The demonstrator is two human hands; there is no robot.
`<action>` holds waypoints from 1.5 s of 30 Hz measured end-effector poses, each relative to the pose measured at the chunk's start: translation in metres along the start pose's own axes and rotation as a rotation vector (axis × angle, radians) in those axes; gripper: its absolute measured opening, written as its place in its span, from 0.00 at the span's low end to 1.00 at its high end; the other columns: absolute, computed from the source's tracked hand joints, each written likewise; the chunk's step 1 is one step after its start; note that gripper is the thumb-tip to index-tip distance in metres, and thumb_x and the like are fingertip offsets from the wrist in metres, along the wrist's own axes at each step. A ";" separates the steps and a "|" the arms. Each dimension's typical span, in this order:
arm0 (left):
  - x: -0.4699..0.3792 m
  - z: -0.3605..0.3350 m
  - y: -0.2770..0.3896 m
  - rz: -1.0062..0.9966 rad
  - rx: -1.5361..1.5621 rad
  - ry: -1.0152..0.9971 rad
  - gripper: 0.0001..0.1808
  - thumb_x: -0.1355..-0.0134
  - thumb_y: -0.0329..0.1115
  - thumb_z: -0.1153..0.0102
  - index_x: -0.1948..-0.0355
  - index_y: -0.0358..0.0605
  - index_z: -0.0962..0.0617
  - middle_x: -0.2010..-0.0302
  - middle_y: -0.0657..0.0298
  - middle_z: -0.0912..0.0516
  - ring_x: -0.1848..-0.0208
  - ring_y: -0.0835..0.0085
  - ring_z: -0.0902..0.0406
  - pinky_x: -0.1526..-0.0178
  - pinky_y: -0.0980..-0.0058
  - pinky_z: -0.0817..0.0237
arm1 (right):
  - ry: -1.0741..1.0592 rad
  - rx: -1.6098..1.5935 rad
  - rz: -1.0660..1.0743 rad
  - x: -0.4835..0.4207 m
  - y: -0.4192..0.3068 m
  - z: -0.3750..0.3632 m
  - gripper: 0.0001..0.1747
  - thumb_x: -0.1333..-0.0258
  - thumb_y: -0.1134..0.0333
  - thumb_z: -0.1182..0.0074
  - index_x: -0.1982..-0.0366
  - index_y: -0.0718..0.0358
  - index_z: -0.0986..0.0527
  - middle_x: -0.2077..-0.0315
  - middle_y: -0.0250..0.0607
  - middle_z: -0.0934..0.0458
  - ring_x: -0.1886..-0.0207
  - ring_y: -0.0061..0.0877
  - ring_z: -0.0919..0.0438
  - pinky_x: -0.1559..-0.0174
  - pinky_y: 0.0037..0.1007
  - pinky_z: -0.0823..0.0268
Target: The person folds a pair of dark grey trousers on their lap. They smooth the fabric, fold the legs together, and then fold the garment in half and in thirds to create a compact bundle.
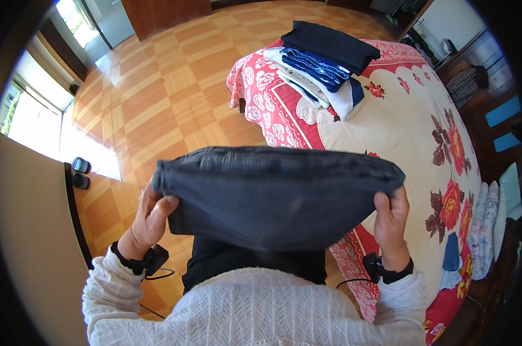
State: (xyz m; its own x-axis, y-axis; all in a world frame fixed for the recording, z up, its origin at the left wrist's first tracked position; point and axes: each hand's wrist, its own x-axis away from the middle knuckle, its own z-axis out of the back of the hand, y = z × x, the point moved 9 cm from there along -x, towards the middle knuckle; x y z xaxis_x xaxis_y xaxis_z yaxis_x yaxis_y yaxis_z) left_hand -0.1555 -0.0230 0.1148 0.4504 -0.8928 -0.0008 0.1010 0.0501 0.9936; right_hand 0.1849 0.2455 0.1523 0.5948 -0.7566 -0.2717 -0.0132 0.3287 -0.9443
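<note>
A folded pair of dark grey denim trousers (269, 199) stretches across the view in front of my body, held up between both hands. My left hand (154, 216) grips its left end, thumb on the near side and fingers behind the cloth. At the opposite end, my right hand (391, 216) pinches the corner in the same way. The lower edge of the cloth sags and looks slightly blurred. Beyond it, a stack of folded clothes (315, 82) rests on the bed's far left corner, with a black folded garment (330, 45) on top and blue and white ones below.
The bed (399, 125) has a cream and red floral cover. Folded floral bedding (483, 229) lies along its right side, near a small blue cloth (451, 251). Dark slippers (81, 173) sit by the wall at left, on the wood-patterned floor (170, 99). Wrist devices trail cables.
</note>
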 end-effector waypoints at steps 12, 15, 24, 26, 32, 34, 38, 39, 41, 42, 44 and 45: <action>-0.012 -0.018 -0.135 0.544 -0.115 -0.015 0.33 0.24 0.54 0.49 0.39 0.29 0.24 0.49 0.53 0.16 0.47 0.69 0.21 0.43 0.72 0.31 | -0.015 0.151 -0.481 0.041 0.180 -0.043 0.36 0.23 0.56 0.53 0.28 0.73 0.46 0.31 0.58 0.35 0.29 0.38 0.33 0.31 0.34 0.39; -0.016 -0.028 -0.126 0.539 -0.043 0.034 0.35 0.24 0.55 0.50 0.34 0.29 0.29 0.46 0.51 0.17 0.44 0.67 0.21 0.40 0.72 0.32 | -0.086 0.492 -0.404 0.052 0.158 -0.050 0.37 0.22 0.56 0.56 0.27 0.74 0.50 0.32 0.59 0.35 0.29 0.39 0.34 0.30 0.36 0.40; 0.001 -0.027 -0.143 0.400 -0.107 0.248 0.41 0.27 0.49 0.40 0.26 0.33 0.41 0.58 0.51 0.15 0.56 0.68 0.17 0.52 0.70 0.26 | -0.124 0.429 -0.224 0.043 0.145 -0.061 0.35 0.25 0.66 0.53 0.26 0.71 0.50 0.30 0.63 0.38 0.28 0.53 0.35 0.29 0.42 0.41; 0.007 -0.025 -0.148 0.565 -0.138 0.244 0.43 0.29 0.46 0.38 0.24 0.34 0.43 0.50 0.45 0.17 0.48 0.58 0.18 0.45 0.65 0.28 | -0.154 0.491 -0.208 0.033 0.137 -0.064 0.36 0.26 0.65 0.53 0.26 0.71 0.50 0.30 0.66 0.39 0.28 0.54 0.36 0.28 0.43 0.42; -0.013 -0.059 -0.033 -0.065 -1.128 0.112 0.43 0.33 0.47 0.40 0.24 0.36 0.40 0.26 0.37 0.41 0.24 0.39 0.44 0.24 0.46 0.53 | -0.287 0.970 0.074 0.021 0.076 -0.082 0.48 0.33 0.59 0.42 0.24 0.71 0.52 0.27 0.68 0.48 0.23 0.60 0.49 0.25 0.54 0.53; -0.020 -0.080 -0.024 -0.187 -1.252 0.028 0.42 0.32 0.53 0.43 0.25 0.40 0.37 0.24 0.40 0.42 0.20 0.43 0.49 0.22 0.45 0.60 | -0.412 1.000 0.121 0.028 0.076 -0.103 0.49 0.32 0.51 0.44 0.24 0.71 0.51 0.25 0.66 0.52 0.21 0.58 0.53 0.24 0.55 0.58; -0.035 -0.091 -0.069 0.017 -1.181 -0.212 0.42 0.32 0.56 0.46 0.23 0.44 0.38 0.22 0.42 0.45 0.19 0.43 0.53 0.21 0.45 0.61 | -0.567 0.995 0.057 0.039 0.107 -0.125 0.50 0.31 0.43 0.49 0.24 0.70 0.50 0.24 0.65 0.53 0.21 0.58 0.55 0.24 0.57 0.60; -0.038 -0.089 -0.066 -0.066 -1.176 -0.152 0.42 0.32 0.57 0.46 0.23 0.45 0.38 0.22 0.43 0.45 0.19 0.44 0.53 0.21 0.45 0.61 | -0.571 0.996 0.006 0.038 0.117 -0.123 0.50 0.31 0.43 0.49 0.24 0.69 0.50 0.24 0.65 0.53 0.21 0.58 0.54 0.24 0.57 0.60; -0.032 -0.088 -0.074 -0.040 -1.176 -0.153 0.42 0.32 0.58 0.47 0.23 0.48 0.37 0.22 0.45 0.44 0.19 0.47 0.52 0.21 0.45 0.61 | -0.590 0.993 0.077 0.041 0.119 -0.121 0.49 0.31 0.43 0.49 0.24 0.68 0.50 0.24 0.65 0.53 0.21 0.59 0.54 0.24 0.57 0.59; -0.031 -0.088 -0.074 -0.053 -1.173 -0.150 0.41 0.32 0.58 0.46 0.23 0.48 0.37 0.22 0.45 0.44 0.19 0.47 0.52 0.21 0.45 0.61 | -0.588 1.005 0.098 0.037 0.122 -0.118 0.49 0.31 0.43 0.49 0.24 0.68 0.50 0.24 0.64 0.53 0.21 0.59 0.54 0.24 0.57 0.59; -0.031 -0.087 -0.074 -0.072 -1.178 -0.135 0.41 0.32 0.57 0.46 0.23 0.48 0.37 0.22 0.45 0.44 0.19 0.47 0.52 0.22 0.45 0.61 | -0.594 1.008 0.120 0.028 0.125 -0.112 0.49 0.31 0.43 0.49 0.24 0.67 0.49 0.24 0.64 0.52 0.22 0.59 0.53 0.24 0.56 0.59; -0.030 -0.089 -0.072 -0.084 -1.174 -0.127 0.41 0.32 0.57 0.46 0.23 0.48 0.37 0.22 0.45 0.44 0.19 0.47 0.52 0.22 0.45 0.60 | -0.602 1.013 0.148 0.025 0.124 -0.111 0.49 0.31 0.43 0.49 0.24 0.66 0.49 0.25 0.64 0.52 0.22 0.59 0.53 0.24 0.55 0.59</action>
State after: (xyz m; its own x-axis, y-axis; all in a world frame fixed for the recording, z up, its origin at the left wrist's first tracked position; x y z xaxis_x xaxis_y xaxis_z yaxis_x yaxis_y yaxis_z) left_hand -0.0976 0.0396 0.0331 0.3191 -0.9476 0.0159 0.9087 0.3107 0.2787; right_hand 0.1090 0.2049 0.0077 0.9267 -0.3751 0.0210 0.3673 0.8928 -0.2609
